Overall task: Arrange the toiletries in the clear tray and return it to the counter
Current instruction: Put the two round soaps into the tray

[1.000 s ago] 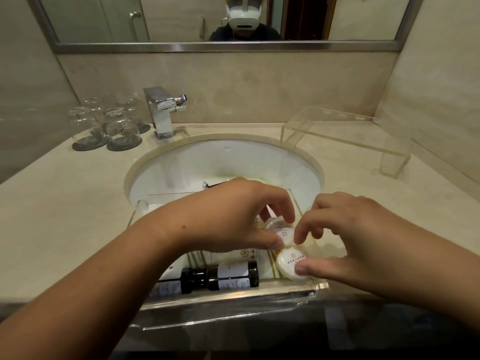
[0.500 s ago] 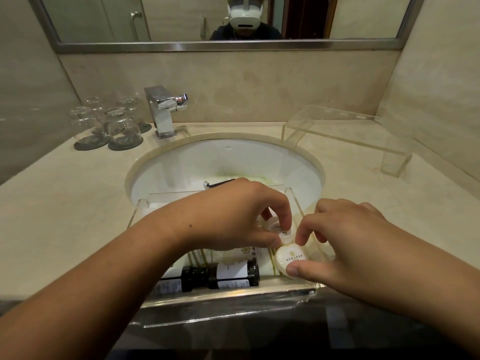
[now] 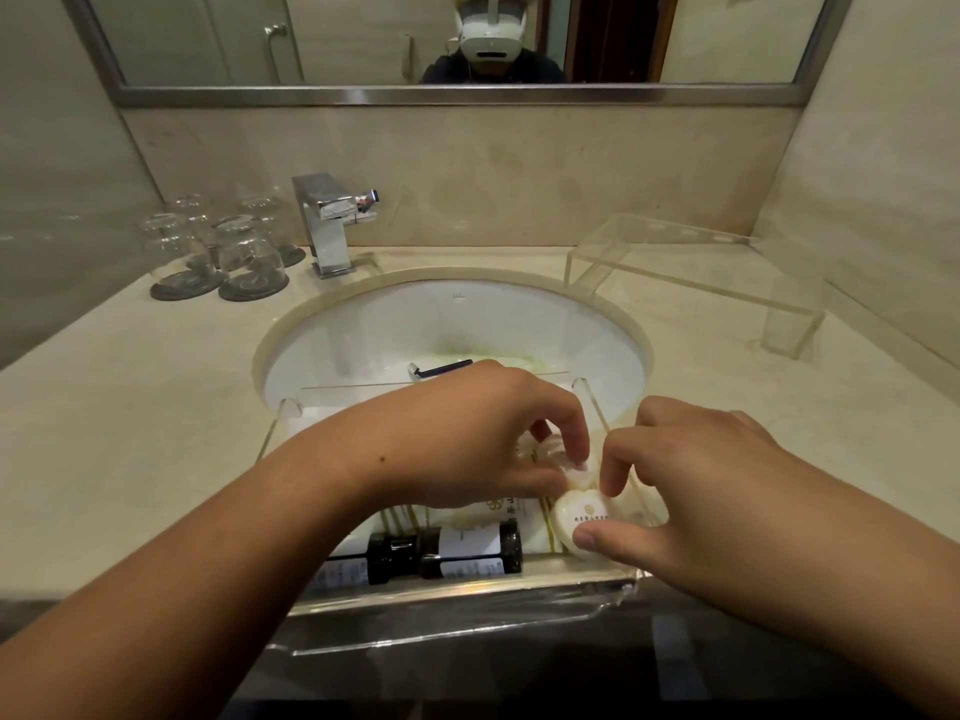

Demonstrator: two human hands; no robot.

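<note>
Bathroom table point(image 3: 130, 407), clear tray point(image 3: 457, 590) over the sink point(image 3: 467, 314); left hand point(image 3: 467, 439) pinches one round soap point(image 3: 581, 474); right hand point(image 3: 691, 485) pinches a labelled soap point(image 3: 582, 517) (dark bottles point(image 3: 457, 553) lie alongside).

Bare forearms point(image 3: 208, 553), white headset point(image 3: 492, 31) (reflected), dark top point(image 3: 545, 72) beneath

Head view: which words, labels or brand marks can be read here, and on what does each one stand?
No text reads clearly.
Round soap packet: gold emblem, print below too small.
Dark bottles: white labels, print blurred.
Flat white packet: emblem and characters, partly hidden, unreadable.
Sink: tiny mark on back wall, too small.
</note>
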